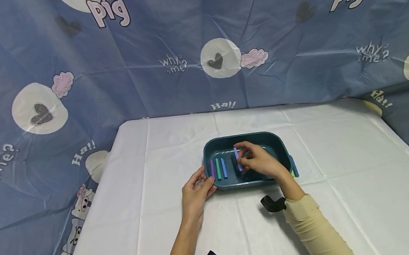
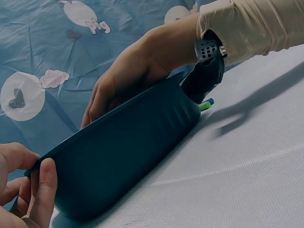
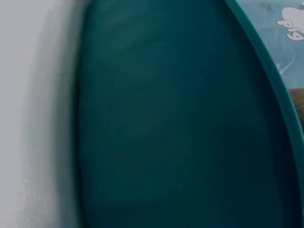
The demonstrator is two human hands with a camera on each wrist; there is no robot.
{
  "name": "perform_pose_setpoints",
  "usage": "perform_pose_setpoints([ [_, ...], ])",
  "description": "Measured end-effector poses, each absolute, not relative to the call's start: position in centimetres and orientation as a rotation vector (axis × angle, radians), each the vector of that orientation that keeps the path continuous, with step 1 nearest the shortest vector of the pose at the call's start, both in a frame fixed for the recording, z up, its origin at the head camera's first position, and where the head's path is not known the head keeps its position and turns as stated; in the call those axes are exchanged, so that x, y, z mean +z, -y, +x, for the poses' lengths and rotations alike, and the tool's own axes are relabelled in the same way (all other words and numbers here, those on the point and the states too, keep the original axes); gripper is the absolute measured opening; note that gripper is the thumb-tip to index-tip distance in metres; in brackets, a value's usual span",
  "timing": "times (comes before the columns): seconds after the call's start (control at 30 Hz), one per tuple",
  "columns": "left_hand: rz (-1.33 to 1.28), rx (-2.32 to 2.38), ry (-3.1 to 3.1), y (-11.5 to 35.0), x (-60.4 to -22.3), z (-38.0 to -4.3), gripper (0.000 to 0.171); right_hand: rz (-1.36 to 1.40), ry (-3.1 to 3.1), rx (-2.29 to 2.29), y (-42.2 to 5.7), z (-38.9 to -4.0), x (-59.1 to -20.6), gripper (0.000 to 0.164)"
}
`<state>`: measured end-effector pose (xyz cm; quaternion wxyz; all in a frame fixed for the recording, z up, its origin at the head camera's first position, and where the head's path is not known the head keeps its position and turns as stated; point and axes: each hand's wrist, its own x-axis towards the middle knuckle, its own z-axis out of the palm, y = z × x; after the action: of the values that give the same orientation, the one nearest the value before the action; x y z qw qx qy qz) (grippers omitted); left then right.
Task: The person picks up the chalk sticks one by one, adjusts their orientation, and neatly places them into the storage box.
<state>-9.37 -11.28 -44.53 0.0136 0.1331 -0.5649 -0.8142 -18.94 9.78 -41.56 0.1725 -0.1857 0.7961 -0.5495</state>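
A dark teal plastic tray (image 1: pixel 254 183) stands on the table. My left hand (image 1: pixel 195 194) pinches the rim at its near left corner, thumb and fingers on either side in the left wrist view. Over the tray's middle, my right hand (image 1: pixel 257 159) holds a slim lavender stick (image 1: pixel 236 154) between thumb and fingers. A purple stick (image 1: pixel 212 168), a green stick (image 1: pixel 218 169) and a blue stick (image 1: pixel 224 168) lie side by side in the left part of the tray. The tray's side fills most of the right wrist view, where the right fingers are out of sight.
Outside the tray's right end is a dark blue piece (image 1: pixel 294 166), with a bright green stick (image 2: pixel 205 106) showing beside it in the left wrist view. A white cloth (image 1: pixel 169 147) covers the table. Patterned blue fabric (image 1: pixel 165 28) hangs behind it.
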Motion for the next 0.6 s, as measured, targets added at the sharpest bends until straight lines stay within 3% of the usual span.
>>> perform_pose_setpoints([
  [0.6, 0.386, -2.543, 1.76, 11.4, -44.6, -9.4, 0.054, -0.544, -2.345, -1.397, -7.9, -19.2, -42.3, 0.045],
])
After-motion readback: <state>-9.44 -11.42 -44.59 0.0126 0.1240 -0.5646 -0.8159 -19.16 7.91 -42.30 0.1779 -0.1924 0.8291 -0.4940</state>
